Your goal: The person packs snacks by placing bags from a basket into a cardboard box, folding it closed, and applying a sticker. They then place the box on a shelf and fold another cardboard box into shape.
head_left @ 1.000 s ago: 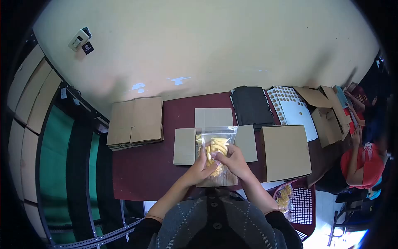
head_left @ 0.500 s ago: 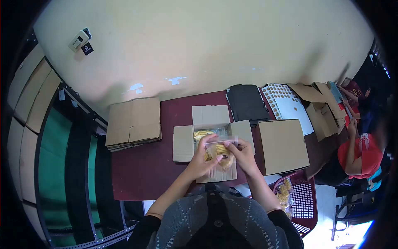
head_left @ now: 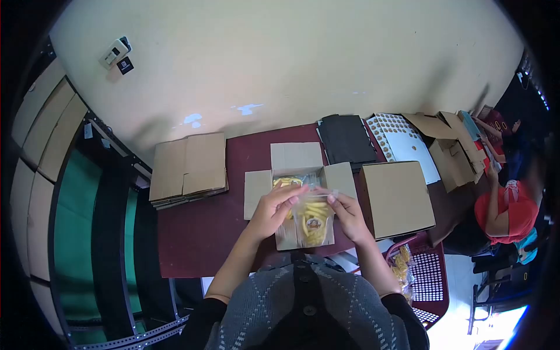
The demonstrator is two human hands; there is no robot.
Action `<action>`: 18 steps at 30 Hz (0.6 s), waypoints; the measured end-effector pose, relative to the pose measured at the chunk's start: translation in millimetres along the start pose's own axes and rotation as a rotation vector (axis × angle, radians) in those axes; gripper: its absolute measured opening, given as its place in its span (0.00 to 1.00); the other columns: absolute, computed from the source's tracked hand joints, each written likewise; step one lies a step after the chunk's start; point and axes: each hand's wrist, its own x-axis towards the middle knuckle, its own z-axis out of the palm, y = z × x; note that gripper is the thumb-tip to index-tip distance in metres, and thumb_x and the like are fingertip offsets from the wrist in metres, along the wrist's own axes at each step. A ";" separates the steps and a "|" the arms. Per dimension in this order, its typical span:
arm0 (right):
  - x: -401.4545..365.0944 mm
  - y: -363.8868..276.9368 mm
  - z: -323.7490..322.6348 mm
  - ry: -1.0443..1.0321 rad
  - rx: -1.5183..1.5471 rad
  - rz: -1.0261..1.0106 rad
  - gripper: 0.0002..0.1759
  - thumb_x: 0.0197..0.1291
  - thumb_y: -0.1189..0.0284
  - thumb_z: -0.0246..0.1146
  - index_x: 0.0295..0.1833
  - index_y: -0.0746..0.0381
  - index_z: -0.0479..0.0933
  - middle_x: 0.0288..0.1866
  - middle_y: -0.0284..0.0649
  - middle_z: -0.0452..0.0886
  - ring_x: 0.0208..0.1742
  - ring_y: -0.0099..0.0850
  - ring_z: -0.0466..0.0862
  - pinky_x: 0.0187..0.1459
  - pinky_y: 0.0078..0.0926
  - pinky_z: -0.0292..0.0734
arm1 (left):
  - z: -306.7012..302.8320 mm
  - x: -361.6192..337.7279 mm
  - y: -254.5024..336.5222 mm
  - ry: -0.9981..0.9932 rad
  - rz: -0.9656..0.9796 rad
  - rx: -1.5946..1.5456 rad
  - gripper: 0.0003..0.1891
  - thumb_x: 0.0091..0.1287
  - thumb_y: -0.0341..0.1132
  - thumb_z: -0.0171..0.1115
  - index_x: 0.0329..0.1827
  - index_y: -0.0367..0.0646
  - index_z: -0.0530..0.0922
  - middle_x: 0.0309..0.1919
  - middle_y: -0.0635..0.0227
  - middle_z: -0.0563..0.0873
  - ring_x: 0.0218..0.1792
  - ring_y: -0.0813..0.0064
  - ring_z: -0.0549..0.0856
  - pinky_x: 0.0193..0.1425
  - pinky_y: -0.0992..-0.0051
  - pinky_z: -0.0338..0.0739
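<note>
A clear plastic bag of yellow snacks [head_left: 315, 220] hangs over an open cardboard box [head_left: 296, 158] on the dark red table [head_left: 198, 233]. My left hand [head_left: 273, 209] pinches the bag's top edge at its left. My right hand [head_left: 349, 214] pinches the same edge at its right. Another bag of yellow snacks [head_left: 287, 182] lies inside the box, partly hidden behind my left hand.
A stack of flat cardboard [head_left: 188, 169] lies at the left. A closed box [head_left: 395, 198] stands at the right, with black sheets [head_left: 347, 140] and a sticker sheet [head_left: 405, 146] behind it. A red basket of snack bags [head_left: 423, 280] sits lower right. Another person in red [head_left: 504, 210] sits far right.
The bag has turned from bunched between my hands to hanging upright by its top edge. My hands have moved apart along that edge, and the view has shifted slightly.
</note>
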 end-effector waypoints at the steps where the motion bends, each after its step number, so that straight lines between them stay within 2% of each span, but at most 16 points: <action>1: 1.1 -0.8 4.7 0.115 -0.013 -0.095 0.18 0.71 0.68 0.48 0.56 0.69 0.75 0.49 0.41 0.80 0.52 0.27 0.76 0.57 0.25 0.67 | 2.7 2.0 7.1 0.096 0.024 -0.040 0.19 0.70 0.35 0.53 0.61 0.38 0.72 0.57 0.56 0.79 0.60 0.64 0.76 0.67 0.66 0.62; 2: 2.2 -1.5 7.8 0.231 -0.027 -0.190 0.17 0.71 0.70 0.48 0.56 0.68 0.74 0.51 0.43 0.79 0.54 0.30 0.76 0.58 0.27 0.67 | 2.2 3.2 7.0 0.098 0.027 -0.039 0.19 0.70 0.35 0.53 0.61 0.38 0.72 0.57 0.56 0.79 0.60 0.64 0.76 0.67 0.66 0.62; 3: 4.6 -2.5 8.7 0.230 -0.026 -0.191 0.17 0.71 0.70 0.48 0.56 0.68 0.74 0.51 0.43 0.79 0.54 0.30 0.76 0.58 0.27 0.67 | 1.9 3.9 6.2 0.114 0.034 -0.018 0.22 0.70 0.37 0.52 0.64 0.38 0.68 0.61 0.55 0.74 0.62 0.63 0.73 0.68 0.66 0.61; 4: 8.2 -3.8 8.7 0.287 -0.253 -0.359 0.17 0.69 0.71 0.50 0.57 0.67 0.74 0.51 0.45 0.79 0.54 0.34 0.76 0.58 0.30 0.67 | 2.2 3.7 5.3 0.127 0.039 0.003 0.25 0.71 0.39 0.51 0.68 0.37 0.64 0.65 0.54 0.70 0.65 0.63 0.71 0.69 0.66 0.59; 5: 9.9 -4.5 9.6 0.343 -0.482 -0.524 0.17 0.66 0.73 0.52 0.58 0.66 0.74 0.51 0.47 0.79 0.55 0.38 0.76 0.58 0.32 0.67 | 4.7 3.0 4.5 0.124 0.039 0.004 0.25 0.71 0.39 0.51 0.68 0.37 0.64 0.65 0.54 0.70 0.65 0.63 0.71 0.69 0.66 0.59; 6: 8.8 -4.1 13.2 0.301 -0.502 -0.530 0.19 0.61 0.75 0.56 0.58 0.63 0.75 0.53 0.50 0.76 0.56 0.44 0.74 0.59 0.36 0.67 | 9.8 2.3 3.9 0.075 0.072 -0.048 0.26 0.70 0.40 0.52 0.68 0.36 0.64 0.65 0.53 0.69 0.66 0.62 0.69 0.70 0.67 0.57; 9: 12.9 -3.5 31.2 0.300 -0.529 -0.559 0.19 0.59 0.76 0.58 0.57 0.63 0.75 0.56 0.49 0.73 0.57 0.43 0.73 0.59 0.36 0.67 | 24.8 5.7 4.8 0.028 0.173 -0.106 0.29 0.69 0.41 0.56 0.69 0.35 0.61 0.65 0.53 0.69 0.69 0.64 0.64 0.70 0.69 0.57; 10: 17.7 1.6 30.2 0.247 -0.371 -0.533 0.20 0.56 0.75 0.62 0.57 0.64 0.75 0.58 0.48 0.70 0.58 0.42 0.72 0.59 0.37 0.67 | 28.5 6.2 1.6 0.059 0.109 -0.235 0.31 0.67 0.40 0.58 0.69 0.35 0.60 0.65 0.54 0.68 0.69 0.66 0.64 0.70 0.68 0.58; 11: 23.1 3.7 29.1 0.246 -0.371 -0.533 0.20 0.56 0.75 0.62 0.57 0.64 0.75 0.58 0.48 0.70 0.58 0.42 0.72 0.59 0.37 0.67 | 32.8 6.6 0.2 0.091 0.044 -0.364 0.33 0.66 0.40 0.60 0.70 0.35 0.59 0.66 0.55 0.67 0.68 0.67 0.64 0.70 0.68 0.58; 12: 29.2 4.6 28.4 0.321 -0.439 -0.563 0.19 0.55 0.76 0.63 0.54 0.64 0.76 0.58 0.48 0.70 0.58 0.42 0.72 0.59 0.36 0.67 | 37.2 9.0 10.5 0.220 -0.017 -0.386 0.26 0.65 0.37 0.62 0.64 0.35 0.69 0.59 0.57 0.75 0.62 0.70 0.72 0.70 0.69 0.58; 13: 35.3 4.4 28.6 0.397 -0.507 -0.593 0.18 0.53 0.76 0.64 0.52 0.64 0.78 0.59 0.48 0.69 0.58 0.41 0.72 0.59 0.35 0.67 | 35.1 9.6 8.1 0.221 -0.018 -0.386 0.26 0.65 0.37 0.62 0.64 0.35 0.69 0.59 0.57 0.75 0.62 0.70 0.72 0.70 0.69 0.58; 14: 44.1 2.8 38.4 0.553 -0.130 -0.547 0.13 0.51 0.77 0.67 0.44 0.65 0.80 0.53 0.47 0.74 0.57 0.39 0.73 0.57 0.32 0.68 | 31.6 10.8 3.8 0.236 -0.059 -0.377 0.20 0.65 0.35 0.61 0.58 0.36 0.74 0.54 0.59 0.79 0.57 0.71 0.76 0.70 0.70 0.59; 15: 48.4 7.0 33.1 0.552 -0.130 -0.548 0.13 0.51 0.77 0.67 0.44 0.65 0.80 0.53 0.47 0.74 0.57 0.39 0.73 0.57 0.32 0.68 | 28.9 12.9 1.6 0.251 -0.098 -0.367 0.14 0.65 0.33 0.61 0.52 0.36 0.79 0.48 0.61 0.83 0.52 0.73 0.80 0.70 0.70 0.59; 16: 52.5 13.9 24.6 0.409 -0.089 -0.486 0.10 0.52 0.77 0.67 0.41 0.65 0.80 0.49 0.45 0.77 0.55 0.37 0.75 0.56 0.31 0.69 | 29.8 17.4 4.1 0.329 -0.050 -0.328 0.07 0.65 0.31 0.60 0.41 0.40 0.84 0.39 0.65 0.87 0.45 0.76 0.83 0.72 0.63 0.55; 17: 54.5 18.6 19.0 0.266 -0.049 -0.423 0.08 0.52 0.77 0.67 0.39 0.65 0.80 0.45 0.44 0.80 0.52 0.36 0.77 0.55 0.30 0.69 | 25.3 19.5 3.3 0.328 -0.047 -0.325 0.07 0.65 0.31 0.60 0.41 0.40 0.84 0.39 0.65 0.87 0.45 0.76 0.83 0.72 0.63 0.55; 18: 52.8 14.3 18.9 0.221 0.056 -0.336 0.06 0.54 0.75 0.66 0.38 0.65 0.82 0.38 0.41 0.83 0.47 0.32 0.79 0.53 0.29 0.69 | 17.7 20.2 1.8 0.275 0.000 -0.198 0.07 0.65 0.31 0.61 0.42 0.41 0.84 0.39 0.67 0.87 0.45 0.77 0.84 0.72 0.59 0.51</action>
